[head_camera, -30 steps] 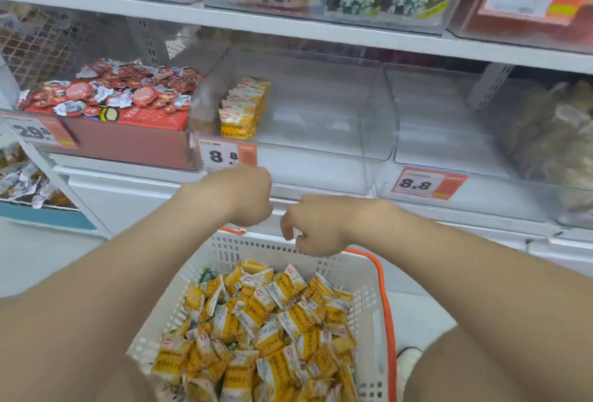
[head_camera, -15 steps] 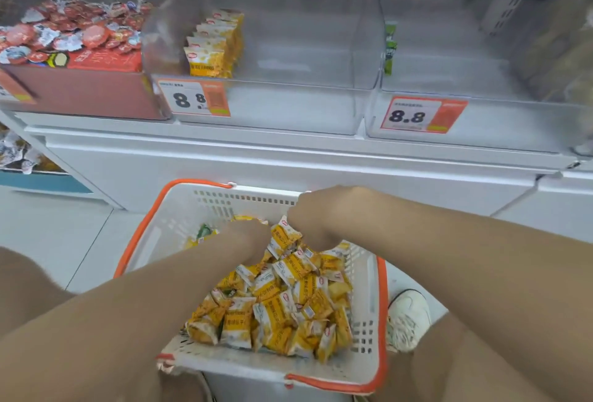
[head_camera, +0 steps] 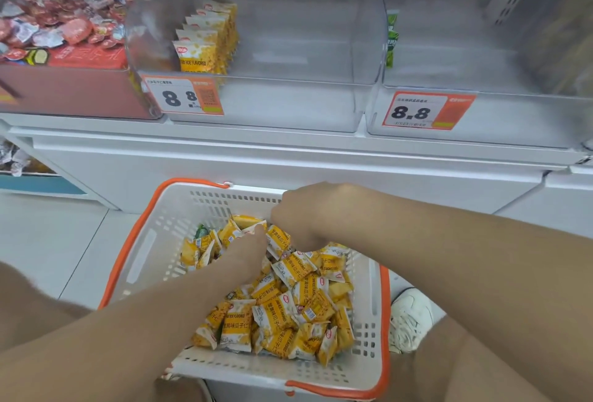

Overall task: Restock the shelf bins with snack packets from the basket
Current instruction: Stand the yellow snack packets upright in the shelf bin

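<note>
In the basket (head_camera: 150, 241), packets (head_camera: 290, 273) lie pointing every way.

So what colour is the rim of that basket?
Orange: the rim runs round a white basket, clearest in the head view.

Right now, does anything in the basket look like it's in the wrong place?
Yes, one thing. A single green packet sits at the far left of the pile in the basket, while the others in view are yellow packets. It may belong with the green packets in the right-hand clear bin.
</note>
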The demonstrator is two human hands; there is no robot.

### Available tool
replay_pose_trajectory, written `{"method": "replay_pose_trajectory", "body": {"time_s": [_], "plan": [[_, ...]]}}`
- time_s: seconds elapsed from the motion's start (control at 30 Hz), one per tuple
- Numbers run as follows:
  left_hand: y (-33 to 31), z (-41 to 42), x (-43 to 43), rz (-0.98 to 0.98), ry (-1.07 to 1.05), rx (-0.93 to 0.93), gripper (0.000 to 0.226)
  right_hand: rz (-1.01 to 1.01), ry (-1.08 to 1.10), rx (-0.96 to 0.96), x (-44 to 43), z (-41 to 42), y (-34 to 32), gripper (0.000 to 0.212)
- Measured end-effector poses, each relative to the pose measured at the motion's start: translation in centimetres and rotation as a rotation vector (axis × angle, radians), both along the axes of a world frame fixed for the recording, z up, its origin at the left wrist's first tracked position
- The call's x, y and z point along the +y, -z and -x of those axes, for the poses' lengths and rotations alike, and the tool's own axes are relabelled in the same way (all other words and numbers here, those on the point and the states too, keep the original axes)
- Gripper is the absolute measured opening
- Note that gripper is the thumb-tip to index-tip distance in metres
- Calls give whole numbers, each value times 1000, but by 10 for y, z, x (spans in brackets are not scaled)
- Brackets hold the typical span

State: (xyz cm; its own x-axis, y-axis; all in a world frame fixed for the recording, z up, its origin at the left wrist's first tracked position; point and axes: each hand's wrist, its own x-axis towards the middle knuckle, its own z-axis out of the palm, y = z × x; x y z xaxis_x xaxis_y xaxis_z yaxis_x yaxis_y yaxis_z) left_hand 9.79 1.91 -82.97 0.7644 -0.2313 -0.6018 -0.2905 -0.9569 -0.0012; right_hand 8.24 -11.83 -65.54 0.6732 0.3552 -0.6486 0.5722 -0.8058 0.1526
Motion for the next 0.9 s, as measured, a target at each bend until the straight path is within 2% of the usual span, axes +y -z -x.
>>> {"method": "replay_pose_trajectory", "body": {"time_s": [0.03,0.1,0.17,0.23,0.3,0.33,0.43,0.5,0.57,0.67,0.73,0.9], "plan": [[2,-4,2,46,-33,31,52,-11,4,-4,-1,0,-1,21],[-10,-9,2,-18,-28,81,16,-14,18,-3,0,1,-6,17],[-31,-19,1,-9,-37,116,25,-36,30,-9,0,2,-13,12],[-56,-31,0,121,-104,88,11,-61,51,-24,0,3,-22,13],[-79,-45,-1,331,-238,115,42,-146,148,-55,-4,2,-30,23],[-95,-50,-3,458,-295,140,49,-187,211,-92,-8,1,-34,23],[-141,-57,-7,725,-395,191,47,-261,368,-210,-22,-5,-50,9],[-169,-58,-6,841,-415,200,39,-357,498,-212,-31,-10,-61,23],[-197,-55,-4,976,-444,226,34,-571,678,-127,-38,-15,-68,38],[-231,-51,2,1169,-476,281,21,-1051,942,38,-41,-16,-71,40],[-243,-51,7,1245,-499,311,16,-1196,986,57,-43,-16,-73,44],[-239,-52,15,1244,-569,253,28,-1241,947,120,-42,-14,-79,47]]}}
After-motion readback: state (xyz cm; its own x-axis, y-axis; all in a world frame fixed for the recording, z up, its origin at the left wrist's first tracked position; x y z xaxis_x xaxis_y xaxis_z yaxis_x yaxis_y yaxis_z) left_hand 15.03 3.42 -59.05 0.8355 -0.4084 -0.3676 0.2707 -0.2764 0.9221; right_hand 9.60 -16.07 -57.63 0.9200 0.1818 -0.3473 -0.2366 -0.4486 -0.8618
